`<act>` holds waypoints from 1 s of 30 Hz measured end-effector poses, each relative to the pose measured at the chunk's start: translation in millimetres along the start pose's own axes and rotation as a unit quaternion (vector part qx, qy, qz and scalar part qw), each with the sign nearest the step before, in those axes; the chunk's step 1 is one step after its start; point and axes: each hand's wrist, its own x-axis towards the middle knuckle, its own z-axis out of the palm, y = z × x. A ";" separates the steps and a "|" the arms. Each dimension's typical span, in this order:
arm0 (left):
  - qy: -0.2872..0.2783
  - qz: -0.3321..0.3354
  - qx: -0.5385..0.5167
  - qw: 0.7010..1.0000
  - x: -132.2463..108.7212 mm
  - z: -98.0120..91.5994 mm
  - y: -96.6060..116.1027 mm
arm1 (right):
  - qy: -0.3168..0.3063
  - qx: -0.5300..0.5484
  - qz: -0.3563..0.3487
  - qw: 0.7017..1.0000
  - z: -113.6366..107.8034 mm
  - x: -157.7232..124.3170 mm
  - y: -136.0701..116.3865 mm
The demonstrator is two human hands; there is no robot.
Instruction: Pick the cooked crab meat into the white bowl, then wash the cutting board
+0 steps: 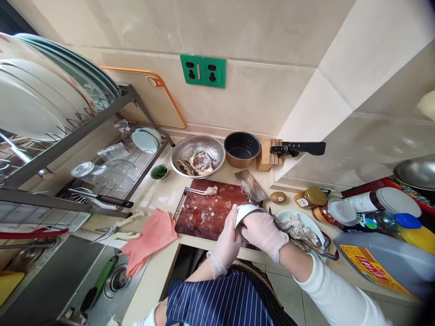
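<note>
My left hand [224,248], in a clear plastic glove, is closed on the side of a small white bowl [247,210], tilted above the near right part of the brown cutting board [204,213]. My right hand [264,233], gloved too, reaches into the bowl. Its fingers are hidden there, so what they touch cannot be seen. A pale piece of meat [211,190] lies at the board's far edge. The cleaver [250,185] rests at the board's far right corner. Right of my right hand, a light plate [318,227] bears pale shredded pieces and dark-shelled parts.
Behind the board stand a steel colander [176,156] with meat pieces, a black-lined pot [242,156] and a knife block [267,156]. Jars and a large bottle [374,258] line the right. A pink cloth [152,237], scissors [110,232], sink [50,271] and dish rack [102,115] are left.
</note>
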 end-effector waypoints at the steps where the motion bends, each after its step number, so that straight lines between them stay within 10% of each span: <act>1: -0.003 -0.011 -0.012 1.000 0.5 0.4 0.3 | -0.006 0.002 -0.005 1.000 -5.9 0.4 -0.4; 9: -0.019 -0.116 -0.062 0.991 6.9 -7.4 1.2 | 0.028 -0.009 -0.094 0.995 -4.4 -4.8 1.7; 17: -0.029 -0.053 -0.101 0.993 8.2 -20.3 9.8 | 0.039 -0.046 -0.081 0.995 -2.0 -9.5 7.8; 30: 0.015 -0.029 -0.162 0.986 3.6 -28.3 27.1 | 0.325 -0.088 -0.284 0.898 45.5 -0.6 33.1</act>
